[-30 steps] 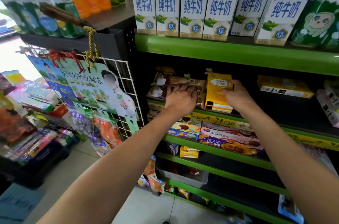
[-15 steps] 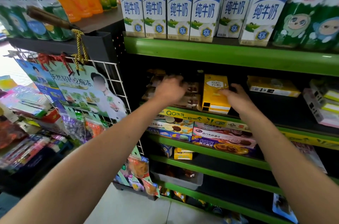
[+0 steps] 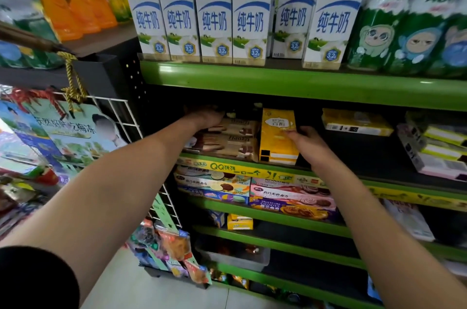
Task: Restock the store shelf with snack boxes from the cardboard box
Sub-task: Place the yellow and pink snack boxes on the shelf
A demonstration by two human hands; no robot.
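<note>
Yellow snack box [image 3: 277, 135] stands upright on the second green shelf [image 3: 328, 174], long axis vertical, printed face toward the aisle. At its three o'clock, the right hand [image 3: 307, 140] touches its side edge, fingers curled lightly against it. At nine o'clock, the left hand [image 3: 208, 117] lies over a stack of brown wafer packs [image 3: 227, 141]; its fingers reach into shadow, so their state cannot be told. Six milk cartons [image 3: 214, 20] line the shelf at twelve o'clock.
</note>
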